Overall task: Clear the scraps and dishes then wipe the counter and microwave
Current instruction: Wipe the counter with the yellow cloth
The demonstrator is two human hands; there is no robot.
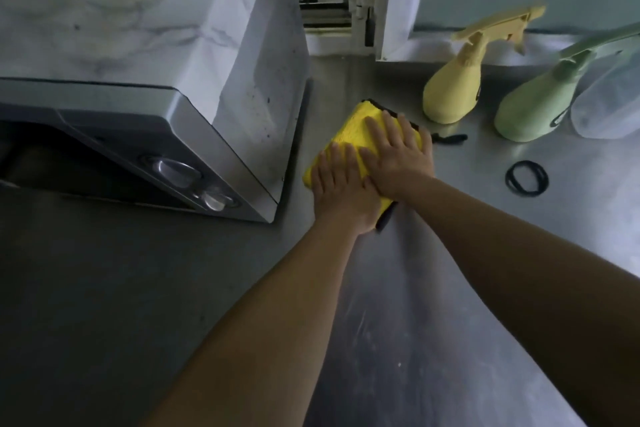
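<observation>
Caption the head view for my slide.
Both hands, left hand and right hand, press a yellow cloth flat on the steel counter beside the microwave.

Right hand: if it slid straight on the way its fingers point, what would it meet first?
The right hand, flat on the yellow cloth, points up-left. It would probably reach the microwave's side wall or the back corner first, though depth is unclear.

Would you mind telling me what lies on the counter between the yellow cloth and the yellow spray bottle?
In the head view, only a thin black loop lies on the counter between the yellow cloth and yellow spray bottle.
</observation>
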